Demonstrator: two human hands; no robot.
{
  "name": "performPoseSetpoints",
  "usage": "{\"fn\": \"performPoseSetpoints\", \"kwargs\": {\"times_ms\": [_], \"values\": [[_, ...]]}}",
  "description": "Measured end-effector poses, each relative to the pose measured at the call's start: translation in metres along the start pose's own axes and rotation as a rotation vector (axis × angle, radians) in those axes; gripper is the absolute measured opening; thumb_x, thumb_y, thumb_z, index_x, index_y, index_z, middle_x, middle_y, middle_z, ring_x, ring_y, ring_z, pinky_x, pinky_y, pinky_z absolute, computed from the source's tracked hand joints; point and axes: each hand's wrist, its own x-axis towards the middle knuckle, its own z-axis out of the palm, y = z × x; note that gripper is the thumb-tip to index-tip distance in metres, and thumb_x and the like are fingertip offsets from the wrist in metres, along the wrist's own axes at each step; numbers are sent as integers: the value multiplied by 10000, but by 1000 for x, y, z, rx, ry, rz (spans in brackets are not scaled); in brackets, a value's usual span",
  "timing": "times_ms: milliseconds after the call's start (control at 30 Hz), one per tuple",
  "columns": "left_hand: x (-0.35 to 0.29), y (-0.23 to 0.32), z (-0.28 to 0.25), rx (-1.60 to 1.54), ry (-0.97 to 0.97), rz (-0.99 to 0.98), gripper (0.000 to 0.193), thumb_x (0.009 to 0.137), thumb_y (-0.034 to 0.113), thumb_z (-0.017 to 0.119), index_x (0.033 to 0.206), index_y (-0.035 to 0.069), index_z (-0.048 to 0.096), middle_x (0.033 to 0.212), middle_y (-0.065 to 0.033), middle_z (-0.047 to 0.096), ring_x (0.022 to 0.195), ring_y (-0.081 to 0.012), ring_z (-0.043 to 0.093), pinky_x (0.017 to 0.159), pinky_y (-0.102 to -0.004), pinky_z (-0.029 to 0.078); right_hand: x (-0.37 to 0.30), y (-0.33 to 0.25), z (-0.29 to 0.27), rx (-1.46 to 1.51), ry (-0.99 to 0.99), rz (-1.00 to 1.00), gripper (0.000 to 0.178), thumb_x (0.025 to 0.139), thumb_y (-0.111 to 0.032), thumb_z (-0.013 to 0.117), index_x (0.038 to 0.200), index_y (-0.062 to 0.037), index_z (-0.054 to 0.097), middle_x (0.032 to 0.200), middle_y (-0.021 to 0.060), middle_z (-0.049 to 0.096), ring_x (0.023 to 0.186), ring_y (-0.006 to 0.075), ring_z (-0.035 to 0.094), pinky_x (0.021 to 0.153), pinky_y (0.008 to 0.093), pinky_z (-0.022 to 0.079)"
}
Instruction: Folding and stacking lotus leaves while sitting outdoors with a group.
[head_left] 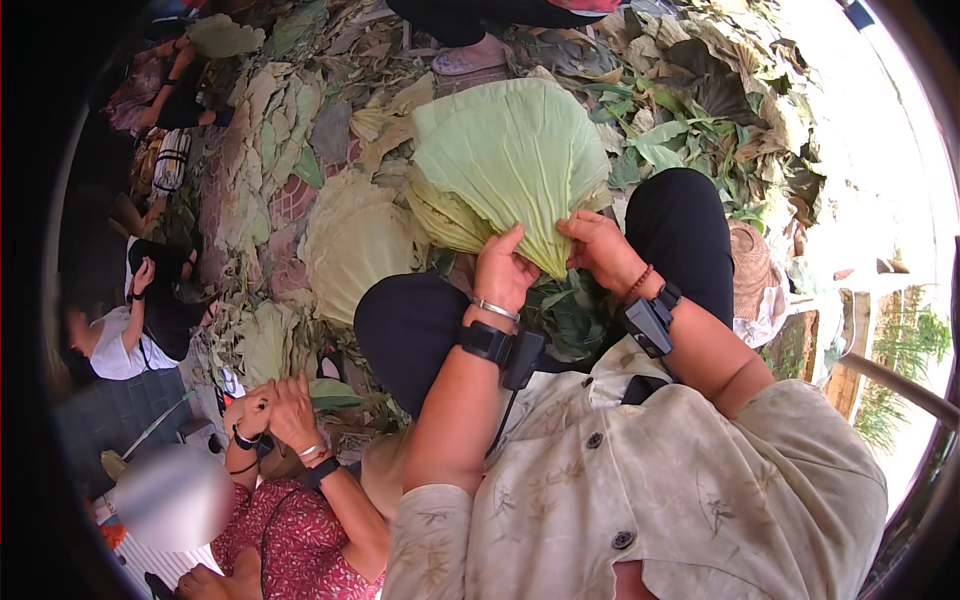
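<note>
A large pale green lotus leaf (510, 145) is spread like a fan in front of me, its veins running down to a gathered, narrow end between my knees. My left hand (505, 270) pinches the left side of that end between thumb and fingers. On the opposite side my right hand (600, 250) grips the edge near the same point. A yellower leaf layer (445, 215) shows beneath on the left; whether it is a fold or a second leaf, I cannot tell. Darker green leaves (568, 315) lie below my hands, between my thighs.
Piles of dry leaves (265, 150) cover the patterned paving around me, with a wide flat leaf (350, 245) by my left knee. A co-worker in a red patterned top (300, 530) sits close at my left. Other people are farther left and ahead. A woven straw hat (750, 270) lies right.
</note>
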Motion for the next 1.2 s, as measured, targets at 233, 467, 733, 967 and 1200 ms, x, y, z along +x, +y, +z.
{"fn": "performPoseSetpoints", "kwargs": {"times_ms": [233,467,733,967,1200], "values": [[0,-7,-7,128,-121,-286,210,803,257,611,966,127,587,840,16,605,756,-108,559,619,-261,408,10,7,2,47,-51,-20,108,818,-166,557,826,-59,571,701,14,560,561,103,539,547,251,468],[1,-10,1,167,-59,-112,205,810,159,591,996,71,590,882,-16,616,750,-132,587,622,-274,448,9,3,4,-3,-36,0,82,802,-145,585,744,-90,567,661,-23,533,532,71,504,518,220,436],[1,-22,9,202,-18,76,228,828,118,561,1033,19,563,906,-42,614,758,-141,598,631,-268,475,9,4,4,-85,-21,-67,92,806,-155,577,777,-68,583,674,-28,535,543,53,487,519,196,408],[5,-36,7,139,20,202,154,850,138,535,969,44,565,833,-35,607,675,-138,577,547,-251,438,9,5,7,-157,-62,-113,95,805,-132,547,782,-42,571,675,-22,533,555,50,465,514,193,382],[0,-24,1,33,-141,-47,172,871,202,510,937,50,554,778,-39,593,653,-158,561,541,-234,422,14,4,-1,118,-208,8,95,812,-135,549,749,-66,535,646,-3,525,549,87,488,527,232,406]]}}
